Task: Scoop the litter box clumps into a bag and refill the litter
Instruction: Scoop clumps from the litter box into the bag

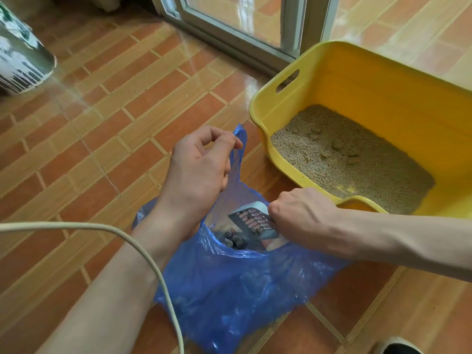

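Blue plastic bag [229, 284] is being held open on the tiled floor [107, 118] by its handle, pinched in the left hand [201, 164]. Just right of that grip, a grey slotted scoop [251, 221] is being clasped over the bag's mouth by the right hand [301, 215], dark clumps [233, 241] lying below. Beyond it, litter [350, 159] is sitting in the yellow litter box [383, 98]. No writing is being shown legibly.

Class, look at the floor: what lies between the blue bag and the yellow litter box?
In the head view, only bare tiled floor separates the blue bag from the yellow litter box.
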### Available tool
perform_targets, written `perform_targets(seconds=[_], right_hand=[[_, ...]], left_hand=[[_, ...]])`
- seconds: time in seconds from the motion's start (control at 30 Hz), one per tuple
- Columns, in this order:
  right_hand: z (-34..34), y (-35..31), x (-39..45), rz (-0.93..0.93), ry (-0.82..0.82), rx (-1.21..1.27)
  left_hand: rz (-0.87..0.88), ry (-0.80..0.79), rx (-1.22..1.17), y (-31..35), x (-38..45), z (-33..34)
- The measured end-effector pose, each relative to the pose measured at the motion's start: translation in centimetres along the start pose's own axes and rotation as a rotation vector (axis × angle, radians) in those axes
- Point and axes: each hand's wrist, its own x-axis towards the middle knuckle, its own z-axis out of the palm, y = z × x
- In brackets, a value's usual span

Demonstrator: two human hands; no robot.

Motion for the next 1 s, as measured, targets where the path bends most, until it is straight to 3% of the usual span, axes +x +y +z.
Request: perform_targets(seconds=[0.17, 0.63, 1.0], right_hand=[[0.1, -0.2, 0.1, -0.077, 0.037, -0.109], [-0.8, 0.2, -2.0, -0.047, 0.009, -0.019], [-4.5, 6.0, -6.3, 0.147, 0.244, 0.123]], left_hand=[[0.000, 0.000, 0.005, 0.0, 0.1, 0.1], [-0.018, -0.030, -0.003, -0.4, 0.5, 0.6], [-0.012, -0.015, -0.002, -0.4, 1.1, 1.2]])
